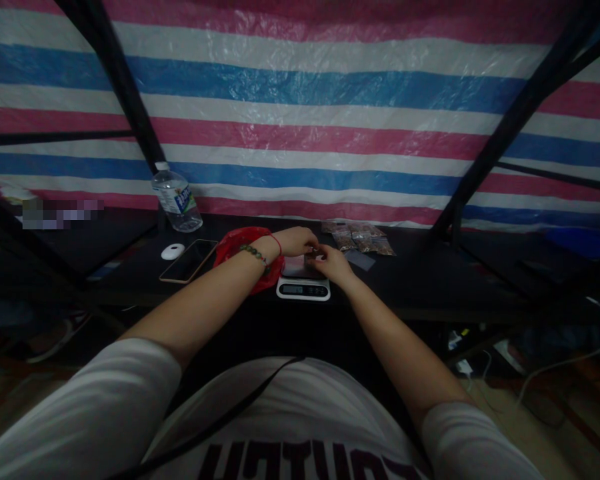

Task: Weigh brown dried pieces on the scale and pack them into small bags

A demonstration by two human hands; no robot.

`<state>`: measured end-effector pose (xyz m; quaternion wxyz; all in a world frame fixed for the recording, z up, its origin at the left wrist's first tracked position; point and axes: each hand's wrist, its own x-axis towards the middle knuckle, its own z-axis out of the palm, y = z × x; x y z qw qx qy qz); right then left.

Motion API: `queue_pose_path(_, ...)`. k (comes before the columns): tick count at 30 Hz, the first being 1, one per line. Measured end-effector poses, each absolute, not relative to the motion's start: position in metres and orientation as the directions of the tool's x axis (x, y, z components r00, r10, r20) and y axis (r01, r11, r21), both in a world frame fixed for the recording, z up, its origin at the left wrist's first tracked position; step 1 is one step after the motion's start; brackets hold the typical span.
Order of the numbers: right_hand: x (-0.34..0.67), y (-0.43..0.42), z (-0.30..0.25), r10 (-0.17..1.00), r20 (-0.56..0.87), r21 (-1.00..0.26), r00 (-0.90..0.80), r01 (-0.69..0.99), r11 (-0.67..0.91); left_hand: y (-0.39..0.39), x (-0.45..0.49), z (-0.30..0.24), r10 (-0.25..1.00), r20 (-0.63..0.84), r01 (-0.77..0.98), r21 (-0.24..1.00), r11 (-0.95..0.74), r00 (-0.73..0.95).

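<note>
My left hand [300,241] and my right hand [334,263] meet just above a small white digital scale [303,289]. The fingers of both are closed in a pinch around something small and brownish, too dark to make out. A display and several buttons show on the scale's front; my hands hide part of its plate. Beneath my left wrist lies a crumpled red plastic bag [235,240]. Beyond my right hand, several small clear bags with brown contents [363,237] lie in a group. A flat, translucent empty-looking bag [360,259] is beside my right hand.
On the black table [420,280], a phone [190,261], a white rounded object [173,251] and a clear plastic bottle [177,200] stand or lie to the left. Black metal posts [125,87] rise on both sides. A striped plastic sheet [300,87] hangs behind.
</note>
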<state>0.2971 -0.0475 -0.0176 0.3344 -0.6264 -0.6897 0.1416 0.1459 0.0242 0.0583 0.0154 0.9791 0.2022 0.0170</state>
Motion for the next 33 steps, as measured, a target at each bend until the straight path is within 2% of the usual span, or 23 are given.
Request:
queue_pose_path(6, 0.298, -0.048, -0.022, 0.953, 0.304, -0.615, 0.006, 0.765, 0.191, 0.027, 0.138, 0.059, 0.42, 0.14, 0.414, 0.07, -0.908, 0.897)
queue_pose_path(14, 0.311, -0.052, -0.013, 0.941, 0.338, -0.637, 0.022, 0.741, 0.212, 0.008, 0.073, 0.07, 0.606, 0.262, 0.591, 0.145, -0.794, 0.751)
queue_pose_path(17, 0.323, -0.051, -0.01, 0.929, 0.367, -0.668, 0.039, 0.706, 0.234, 0.008, 0.039, 0.063, 0.717, 0.152, 0.692, 0.191, -0.696, 0.68)
queue_pose_path(21, 0.341, -0.049, -0.008, 0.914, 0.399, -0.684, 0.072, 0.687, 0.245, 0.007, 0.009, 0.041, 0.809, -0.016, 0.801, 0.156, -0.579, 0.588)
queue_pose_path(24, 0.354, -0.047, -0.007, 0.917, 0.388, -0.69, 0.097, 0.69, 0.219, 0.004, -0.002, 0.023, 0.817, 0.053, 0.804, 0.152, -0.575, 0.575)
queue_pose_path(27, 0.363, -0.047, -0.012, 0.943, 0.298, -0.7, 0.147, 0.705, 0.111, 0.005, -0.01, 0.011, 0.811, 0.124, 0.8, 0.135, -0.584, 0.571)
queue_pose_path(30, 0.369, -0.05, -0.02, 0.988, 0.06, -0.732, 0.141, 0.68, -0.053, 0.008, -0.015, 0.006, 0.83, 0.121, 0.82, 0.135, -0.557, 0.544)
queue_pose_path(33, 0.37, -0.053, -0.028, 0.982, -0.154, -0.742, 0.111, 0.643, -0.189, 0.01, -0.012, 0.003, 0.818, 0.13, 0.806, 0.143, -0.575, 0.561)
